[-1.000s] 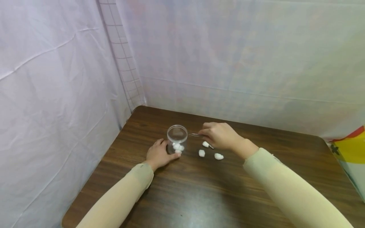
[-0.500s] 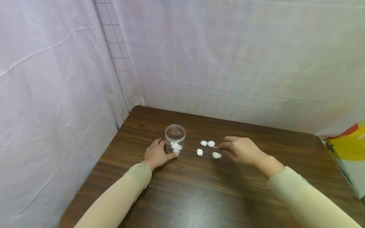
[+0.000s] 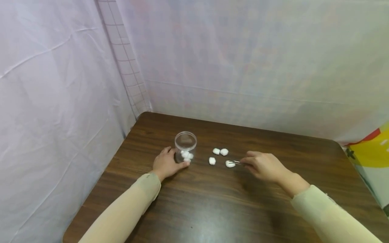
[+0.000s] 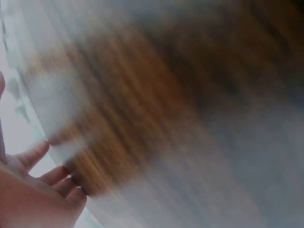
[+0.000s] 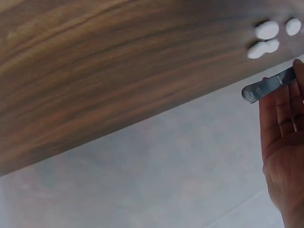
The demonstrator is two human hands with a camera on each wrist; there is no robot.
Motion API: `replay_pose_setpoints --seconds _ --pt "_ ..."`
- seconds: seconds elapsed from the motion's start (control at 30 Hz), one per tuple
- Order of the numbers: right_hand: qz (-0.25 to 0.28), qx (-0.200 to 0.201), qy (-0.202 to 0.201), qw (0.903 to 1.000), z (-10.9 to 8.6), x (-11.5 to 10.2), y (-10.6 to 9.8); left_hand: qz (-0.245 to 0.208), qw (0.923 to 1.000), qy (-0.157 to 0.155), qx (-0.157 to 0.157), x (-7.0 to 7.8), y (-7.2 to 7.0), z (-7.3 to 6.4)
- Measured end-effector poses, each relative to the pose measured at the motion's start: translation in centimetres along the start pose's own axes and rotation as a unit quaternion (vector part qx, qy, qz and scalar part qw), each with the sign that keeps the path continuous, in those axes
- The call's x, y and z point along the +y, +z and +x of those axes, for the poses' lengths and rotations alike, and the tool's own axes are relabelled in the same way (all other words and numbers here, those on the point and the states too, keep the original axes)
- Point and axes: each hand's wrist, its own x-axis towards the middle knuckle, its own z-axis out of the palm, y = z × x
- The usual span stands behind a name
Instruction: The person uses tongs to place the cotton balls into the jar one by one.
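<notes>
A clear plastic jar (image 3: pixel 186 149) without a lid stands upright on the table, with several white cotton balls (image 3: pixel 186 155) at its bottom. My left hand (image 3: pixel 166 164) holds the jar at its lower left side, thumb in front and fingers behind. Metal tweezers (image 3: pixel 237 162) are pinched in my right hand (image 3: pixel 264 167), their tips over the rightmost loose cotton ball (image 3: pixel 230 164). Also loose are a cotton ball (image 3: pixel 212 161) nearer the jar and a pair of cotton balls (image 3: pixel 220 152) behind. The right wrist view shows the rounded end of the tweezers (image 5: pixel 263 88) beyond the fingers.
The brown wood-grain table (image 3: pixel 194 195) has rounded far corners. White cloth (image 3: pixel 243 60) hangs behind it and along the left side. A yellow, red and white printed item (image 3: pixel 372 152) is at the right edge.
My right hand has moved right and nearer to me with the tweezers, from beside the jar to the rightmost cotton ball. My left hand stays at the jar.
</notes>
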Motion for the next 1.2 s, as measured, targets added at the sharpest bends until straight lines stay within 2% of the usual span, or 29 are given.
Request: replay_pose_setpoints --seconds 0.2,0.4,0.57,0.97,1.2 --pt "-0.003 -0.022 0.024 0.9995 -0.9 0.6 0.6 -0.004 1.0 0.001 -0.003 0.1 -0.1 -0.1" --pt "-0.006 -0.037 0.032 0.9988 -1.2 1.1 1.3 -0.014 0.9999 0.001 -0.002 0.1 -0.3 -0.6" --pt "-0.013 -0.037 0.033 0.9987 -1.0 1.4 1.6 -0.017 0.9998 -0.005 -0.004 0.2 -0.6 -0.9" --pt "-0.018 -0.055 0.03 0.9979 -0.1 1.6 2.1 -0.01 0.9999 -0.005 -0.008 0.4 -0.8 -0.8" --pt "-0.01 -0.082 0.04 0.9958 0.3 1.3 2.3 -0.007 0.9999 -0.003 -0.007 0.5 -0.6 -0.6"
